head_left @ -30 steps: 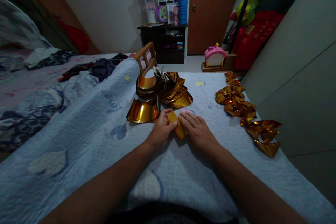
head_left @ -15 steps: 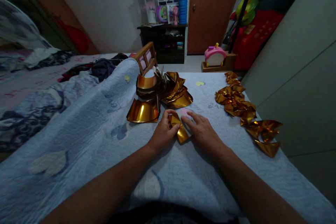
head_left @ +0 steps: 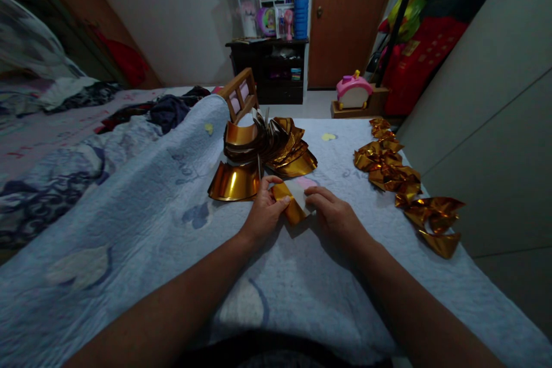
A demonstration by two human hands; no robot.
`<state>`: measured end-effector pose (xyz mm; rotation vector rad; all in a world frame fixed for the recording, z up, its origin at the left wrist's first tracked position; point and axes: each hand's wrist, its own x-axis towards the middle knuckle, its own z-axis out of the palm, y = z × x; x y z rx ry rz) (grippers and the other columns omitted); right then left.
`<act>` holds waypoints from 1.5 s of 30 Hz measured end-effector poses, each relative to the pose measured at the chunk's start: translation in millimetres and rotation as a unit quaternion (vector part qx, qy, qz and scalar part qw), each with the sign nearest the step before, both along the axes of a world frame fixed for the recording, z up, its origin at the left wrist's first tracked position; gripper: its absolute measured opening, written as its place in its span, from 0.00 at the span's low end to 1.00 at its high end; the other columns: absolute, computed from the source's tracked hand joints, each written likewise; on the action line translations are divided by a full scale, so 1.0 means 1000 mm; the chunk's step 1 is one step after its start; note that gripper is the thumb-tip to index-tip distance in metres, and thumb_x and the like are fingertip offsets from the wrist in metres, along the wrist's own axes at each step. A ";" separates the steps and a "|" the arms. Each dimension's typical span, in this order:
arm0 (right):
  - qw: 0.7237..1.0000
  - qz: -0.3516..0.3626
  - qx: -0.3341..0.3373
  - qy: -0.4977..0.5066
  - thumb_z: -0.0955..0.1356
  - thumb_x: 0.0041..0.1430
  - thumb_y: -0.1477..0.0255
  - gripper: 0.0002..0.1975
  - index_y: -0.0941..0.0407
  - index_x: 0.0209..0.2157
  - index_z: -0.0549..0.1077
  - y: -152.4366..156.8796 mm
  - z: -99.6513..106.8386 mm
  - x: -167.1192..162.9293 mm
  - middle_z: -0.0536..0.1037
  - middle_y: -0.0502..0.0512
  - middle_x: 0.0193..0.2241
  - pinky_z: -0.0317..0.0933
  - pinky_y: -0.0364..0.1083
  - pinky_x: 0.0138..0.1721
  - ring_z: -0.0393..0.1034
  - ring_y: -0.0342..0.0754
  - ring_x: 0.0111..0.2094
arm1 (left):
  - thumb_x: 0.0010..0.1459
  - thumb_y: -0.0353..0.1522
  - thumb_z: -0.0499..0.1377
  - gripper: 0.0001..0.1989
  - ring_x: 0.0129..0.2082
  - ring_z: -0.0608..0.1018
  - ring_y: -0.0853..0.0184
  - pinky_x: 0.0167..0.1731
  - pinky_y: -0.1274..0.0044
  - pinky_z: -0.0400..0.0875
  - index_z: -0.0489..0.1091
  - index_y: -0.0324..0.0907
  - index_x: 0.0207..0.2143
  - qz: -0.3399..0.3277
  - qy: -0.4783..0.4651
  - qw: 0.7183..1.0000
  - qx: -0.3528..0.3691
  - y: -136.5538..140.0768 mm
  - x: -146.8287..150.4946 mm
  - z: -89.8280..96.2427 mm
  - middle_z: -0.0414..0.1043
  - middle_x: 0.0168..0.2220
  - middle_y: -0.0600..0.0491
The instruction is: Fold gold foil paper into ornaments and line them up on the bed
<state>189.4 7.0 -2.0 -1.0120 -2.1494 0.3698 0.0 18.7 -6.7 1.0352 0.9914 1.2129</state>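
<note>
A sheet of gold foil paper [head_left: 293, 207] with a pale underside is partly folded over between my hands, just above the bed cover. My left hand [head_left: 264, 207] pinches its left side, thumb on the gold face. At the sheet's pale right edge, my right hand [head_left: 332, 210] has its fingers curled and closed on the paper. Just beyond my hands lie stacks of curved gold foil sheets [head_left: 237, 179]. Off to the right is a row of folded, crumpled gold foil pieces [head_left: 392, 175].
The light blue quilted cover [head_left: 194, 276] spreads under everything, raised along the left. A wooden frame [head_left: 241, 95] stands behind the stacks. Farther back are a pink toy [head_left: 353, 92], a dark cabinet [head_left: 267, 77] and a wooden door [head_left: 345, 23]. A pale panel [head_left: 495, 126] borders the right side.
The foil sheet has been lifted slightly and moved a little away and left, showing more of its pale side. My right fingers, stretched out before, are now curled at its edge.
</note>
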 end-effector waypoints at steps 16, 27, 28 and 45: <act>0.997 -0.002 0.003 -0.073 0.64 0.47 0.84 0.26 0.58 0.50 0.70 -0.005 0.003 -0.001 0.72 0.65 0.53 0.58 0.59 0.58 0.63 0.59 0.56 | 0.53 0.32 0.66 0.14 0.43 0.78 0.62 0.46 0.72 0.71 0.78 0.39 0.44 0.006 0.112 0.994 0.003 0.002 -0.002 -0.006 0.78 0.42 0.48; 0.996 -0.028 0.008 -0.086 0.64 0.64 0.80 0.09 0.55 0.41 0.72 0.000 -0.003 -0.005 0.76 0.60 0.47 0.60 0.54 0.50 0.65 0.55 0.48 | 0.54 0.32 0.67 0.15 0.46 0.77 0.60 0.52 0.67 0.70 0.79 0.40 0.45 -0.014 0.084 0.996 0.004 -0.002 0.001 -0.004 0.78 0.44 0.46; 0.996 -0.029 0.005 -0.090 0.64 0.64 0.80 0.08 0.55 0.41 0.72 0.000 -0.003 -0.005 0.76 0.60 0.46 0.60 0.53 0.49 0.64 0.55 0.47 | 0.54 0.32 0.66 0.14 0.47 0.77 0.59 0.54 0.67 0.70 0.79 0.40 0.44 -0.014 0.102 0.995 0.019 -0.002 0.001 -0.004 0.78 0.45 0.46; 0.990 -0.082 0.007 -0.117 0.62 0.60 0.84 0.12 0.55 0.39 0.70 0.003 -0.009 -0.002 0.73 0.60 0.41 0.60 0.50 0.44 0.63 0.54 0.43 | 0.55 0.30 0.65 0.14 0.51 0.77 0.56 0.57 0.65 0.68 0.80 0.43 0.45 -0.026 0.177 0.981 0.070 -0.001 -0.002 -0.004 0.78 0.48 0.46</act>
